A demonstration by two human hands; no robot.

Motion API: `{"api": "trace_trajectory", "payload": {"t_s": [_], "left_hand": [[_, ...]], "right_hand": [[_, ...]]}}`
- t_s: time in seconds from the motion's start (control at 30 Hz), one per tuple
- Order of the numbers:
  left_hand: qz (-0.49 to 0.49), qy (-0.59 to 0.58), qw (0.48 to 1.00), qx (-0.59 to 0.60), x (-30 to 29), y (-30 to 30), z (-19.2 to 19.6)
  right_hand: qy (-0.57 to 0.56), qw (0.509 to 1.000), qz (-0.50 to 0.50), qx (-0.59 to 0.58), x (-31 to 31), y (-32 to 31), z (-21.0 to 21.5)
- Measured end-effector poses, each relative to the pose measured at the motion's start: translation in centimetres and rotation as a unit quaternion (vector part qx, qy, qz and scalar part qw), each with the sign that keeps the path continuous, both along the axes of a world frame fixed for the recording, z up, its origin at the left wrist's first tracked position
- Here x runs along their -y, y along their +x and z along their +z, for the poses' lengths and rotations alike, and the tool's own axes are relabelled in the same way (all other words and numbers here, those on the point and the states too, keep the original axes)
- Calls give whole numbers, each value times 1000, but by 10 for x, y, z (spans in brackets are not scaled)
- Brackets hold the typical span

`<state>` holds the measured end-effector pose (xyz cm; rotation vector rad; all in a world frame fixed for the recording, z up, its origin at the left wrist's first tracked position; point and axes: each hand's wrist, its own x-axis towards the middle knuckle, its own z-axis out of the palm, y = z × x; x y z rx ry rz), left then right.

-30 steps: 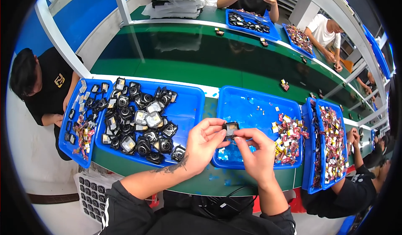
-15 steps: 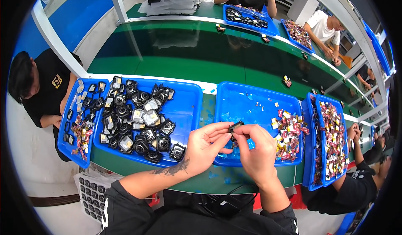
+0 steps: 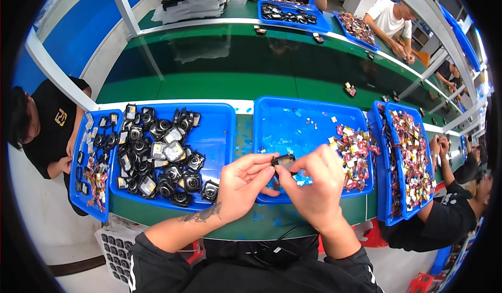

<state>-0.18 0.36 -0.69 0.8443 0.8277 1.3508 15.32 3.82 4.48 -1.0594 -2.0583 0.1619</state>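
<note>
A small black watch case (image 3: pixel 285 161) with a greyish face is held up between my hands, above the near edge of a blue tray (image 3: pixel 308 104). My left hand (image 3: pixel 243 180) pinches its left edge between thumb and fingertips. From the other side, my right hand (image 3: pixel 316 186) grips it with thumb and bent fingers, which hide part of it. Inside that tray lie scraps of blue film (image 3: pixel 274 131) and, on the right, a heap of small red, yellow and white parts (image 3: pixel 355 159). Left of my hands, another blue tray (image 3: pixel 222 131) holds many black watch cases (image 3: pixel 167 152).
More blue trays of small parts (image 3: pixel 410 157) are stacked at the right, and a narrow tray (image 3: pixel 78 152) stands far left beside a seated person (image 3: pixel 49 125). Beyond runs a green conveyor belt (image 3: pixel 219 84) with a few loose parts. Other people work across it and to the right.
The watch case has turned so its greyish face shows. My right fingers have shifted along its right side. The whole view has swung slightly, moving the trays left in the picture.
</note>
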Motion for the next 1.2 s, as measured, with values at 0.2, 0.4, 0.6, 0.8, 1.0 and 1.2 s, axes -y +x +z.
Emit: {"api": "trace_trajectory", "payload": {"t_s": [0.2, 0.4, 0.6, 0.8, 1.0, 1.2], "left_hand": [[-19, -3, 1000, -7, -2, -2, -2], [40, -33, 998, 23, -9, -4, 2], [63, -28, 998, 12, -7, 0, 2], [13, 257, 907, -333, -9, -12, 11], [39, 243, 904, -351, -5, -8, 9], [26, 257, 898, -357, -7, -10, 4]], "right_hand": [[-76, 994, 26, -73, -10, 3, -5], [-314, 916, 84, -234, 1, 20, -15], [-358, 895, 72, -258, 7, 17, -24], [-390, 836, 129, -363, 5, 25, -28], [-423, 836, 136, -323, 6, 31, -29], [-318, 919, 99, -211, 6, 30, -27]]}}
